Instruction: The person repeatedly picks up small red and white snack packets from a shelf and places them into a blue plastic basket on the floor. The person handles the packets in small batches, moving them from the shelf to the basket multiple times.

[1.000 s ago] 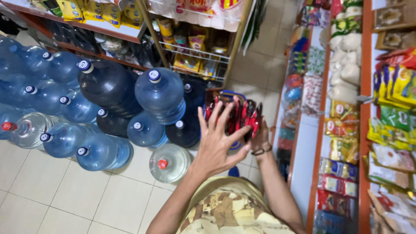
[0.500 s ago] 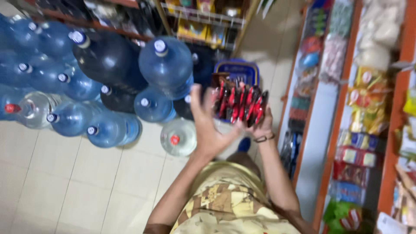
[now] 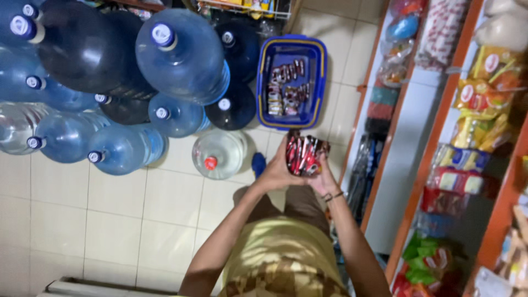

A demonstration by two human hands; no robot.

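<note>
Holding bunch of red sachets [image 3: 304, 155] over blue basket [image 3: 263, 71] on floor; left hand [image 3: 278, 170] and right hand [image 3: 322, 179] both clamped around bunch. Next move probably calls for lowering.

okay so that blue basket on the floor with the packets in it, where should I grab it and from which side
Take the blue basket by its rim on the near short edge, reaching down from above. It sits flat and open-topped on the tiles, so that edge is free, while big water jugs crowd its left side. Both hands, left hand and right hand, are full of red sachets.
</note>
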